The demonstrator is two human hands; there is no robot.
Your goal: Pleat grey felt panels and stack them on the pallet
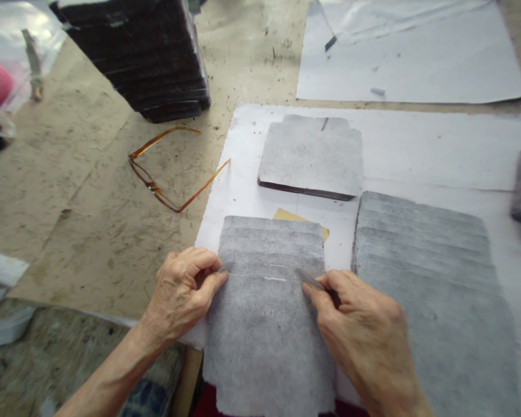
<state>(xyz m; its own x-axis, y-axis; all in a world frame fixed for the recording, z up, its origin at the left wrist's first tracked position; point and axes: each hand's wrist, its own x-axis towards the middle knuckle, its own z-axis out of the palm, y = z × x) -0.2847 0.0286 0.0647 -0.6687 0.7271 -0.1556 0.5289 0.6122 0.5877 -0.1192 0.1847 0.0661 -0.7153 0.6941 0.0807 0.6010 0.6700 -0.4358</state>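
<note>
A grey fibrous sheet (269, 336) with several crosswise creases near its far end lies in front of me. Its near end hangs past the table edge. My left hand (186, 284) pinches its left edge between thumb and index finger, level with a crease. Opposite, my right hand (356, 318) pinches the right edge at about the same height. A narrow grey flap shows at the right fingertips; it looks like a turned-up edge, though I cannot be certain. A short whitish line marks the crease between my hands. Part of a yellow piece (295, 215) shows beyond the sheet.
To the right lies a larger creased grey sheet (434, 295); beyond is a dark-edged grey-topped stack (312, 153). Amber-framed glasses (156, 191) rest left of the white paper (417, 145). A tall dark stack (143, 58) stands farther back. White strips (6, 327) lie at lower left.
</note>
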